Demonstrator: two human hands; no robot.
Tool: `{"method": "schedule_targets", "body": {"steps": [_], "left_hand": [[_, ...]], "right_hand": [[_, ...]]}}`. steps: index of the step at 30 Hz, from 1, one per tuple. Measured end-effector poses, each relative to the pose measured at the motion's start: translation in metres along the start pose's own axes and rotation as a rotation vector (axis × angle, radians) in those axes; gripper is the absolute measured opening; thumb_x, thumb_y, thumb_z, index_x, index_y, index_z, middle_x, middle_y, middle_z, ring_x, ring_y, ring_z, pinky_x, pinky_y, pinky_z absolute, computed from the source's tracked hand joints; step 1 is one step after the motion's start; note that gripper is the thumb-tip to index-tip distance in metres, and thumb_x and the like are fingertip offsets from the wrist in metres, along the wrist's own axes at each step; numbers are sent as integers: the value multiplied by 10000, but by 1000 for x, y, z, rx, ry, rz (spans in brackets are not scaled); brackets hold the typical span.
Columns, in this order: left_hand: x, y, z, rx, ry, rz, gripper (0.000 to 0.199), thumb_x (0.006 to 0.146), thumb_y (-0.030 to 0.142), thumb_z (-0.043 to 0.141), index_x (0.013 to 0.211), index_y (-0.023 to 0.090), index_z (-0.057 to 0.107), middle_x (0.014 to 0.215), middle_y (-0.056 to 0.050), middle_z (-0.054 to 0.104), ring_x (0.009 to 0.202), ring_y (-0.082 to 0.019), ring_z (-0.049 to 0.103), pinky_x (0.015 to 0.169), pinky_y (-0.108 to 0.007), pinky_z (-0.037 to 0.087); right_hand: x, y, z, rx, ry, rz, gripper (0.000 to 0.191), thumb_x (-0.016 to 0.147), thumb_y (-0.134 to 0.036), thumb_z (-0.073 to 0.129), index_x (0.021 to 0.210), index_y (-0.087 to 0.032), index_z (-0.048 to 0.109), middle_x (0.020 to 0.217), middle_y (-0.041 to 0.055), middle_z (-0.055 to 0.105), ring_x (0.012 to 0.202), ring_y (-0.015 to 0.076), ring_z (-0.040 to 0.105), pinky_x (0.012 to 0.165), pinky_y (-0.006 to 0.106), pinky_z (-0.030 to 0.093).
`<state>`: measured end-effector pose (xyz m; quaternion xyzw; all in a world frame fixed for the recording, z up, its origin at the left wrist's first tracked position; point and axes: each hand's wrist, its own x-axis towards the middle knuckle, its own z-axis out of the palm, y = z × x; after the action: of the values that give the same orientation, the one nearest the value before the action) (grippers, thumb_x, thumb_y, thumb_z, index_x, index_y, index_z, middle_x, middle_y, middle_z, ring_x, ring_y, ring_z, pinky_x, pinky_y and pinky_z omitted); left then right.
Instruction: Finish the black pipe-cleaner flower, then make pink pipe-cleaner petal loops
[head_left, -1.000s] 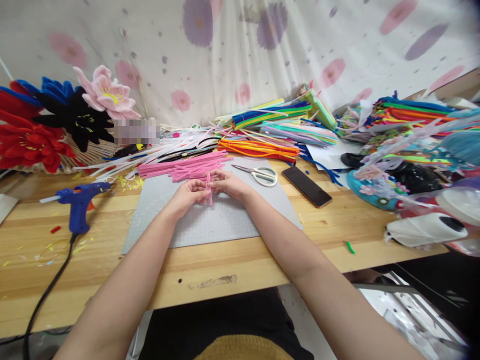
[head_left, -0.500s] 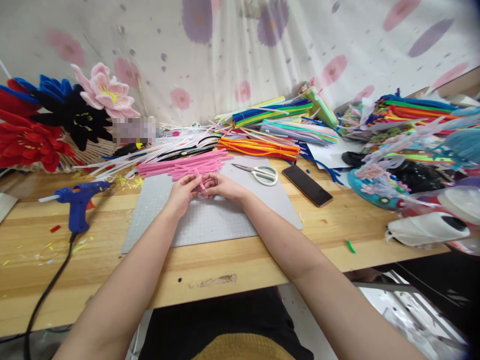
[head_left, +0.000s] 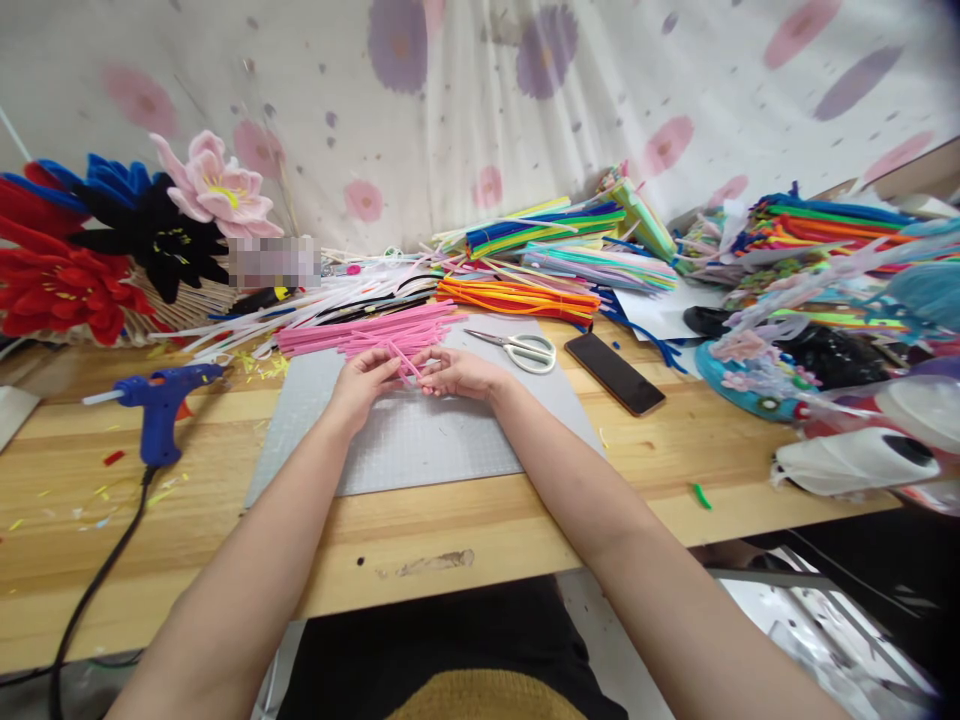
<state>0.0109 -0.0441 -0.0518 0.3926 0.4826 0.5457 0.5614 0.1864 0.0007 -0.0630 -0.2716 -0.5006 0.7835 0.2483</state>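
Between my hands is a pink pipe cleaner (head_left: 405, 361), which looks bent, with its strands slanting across the gap. My left hand (head_left: 367, 380) pinches one side of it between thumb and fingers. From the other side, my right hand (head_left: 455, 374) pinches its lower end with the fingertips. Both hands are over the grey cutting mat (head_left: 427, 460). Just beyond them lies a pile of pink pipe cleaners (head_left: 367, 328). Scissors (head_left: 525, 350) with pale handles rest on the mat, to the right of the pile.
At left lies a blue glue gun (head_left: 161, 410) with its black cord. A phone (head_left: 615, 372) lies right of the mat. Behind are bundles of orange pipe cleaners (head_left: 517, 298) and other colours. Fuzzy flowers (head_left: 172, 235) stand at the back left; a white roll (head_left: 847, 460) lies at right.
My hands have moved slightly apart, the right one shifting rightward. More of the pink pipe cleaner shows between them. The rest of the table looks the same, apart from a slight camera shift.
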Motion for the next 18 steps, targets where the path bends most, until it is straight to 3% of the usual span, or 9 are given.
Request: {"method": "schedule_targets", "body": {"steps": [6,8,11,13,18], "left_hand": [[0,-1,-1,-66,-53,-42,307,550,259,781,792,136,639,749,-23,664,644,-110,621,619,-242,513],[0,-1,-2,-68,-43,-48,288,559,257,770,786,131,645,724,-18,654,623,-101,607,603,-235,514],[1,1,-2,-80,-22,-46,237,564,230,753,740,133,628,662,7,624,583,-89,581,586,-234,514],[2,2,-4,-91,-35,-52,207,576,212,740,715,136,607,652,13,616,595,-93,588,611,-247,521],[2,9,-10,-62,-103,-88,189,620,211,720,726,137,582,685,-4,635,632,-110,615,640,-262,528]], "right_hand": [[0,-1,4,-132,-7,14,399,578,-193,747,909,-177,525,708,-12,630,636,104,603,556,190,450],[2,-3,4,-272,87,-66,288,653,-244,695,881,-176,532,688,-14,608,602,98,565,548,202,429],[8,-3,1,-567,397,-308,90,750,-236,593,774,-169,540,696,-13,573,614,91,509,604,221,414],[13,0,-1,-799,526,-413,35,764,-196,570,751,-166,559,748,1,576,673,105,504,673,243,414],[20,14,0,-1228,511,-479,100,754,-190,607,850,-168,628,910,55,598,862,166,513,819,301,392]]}}
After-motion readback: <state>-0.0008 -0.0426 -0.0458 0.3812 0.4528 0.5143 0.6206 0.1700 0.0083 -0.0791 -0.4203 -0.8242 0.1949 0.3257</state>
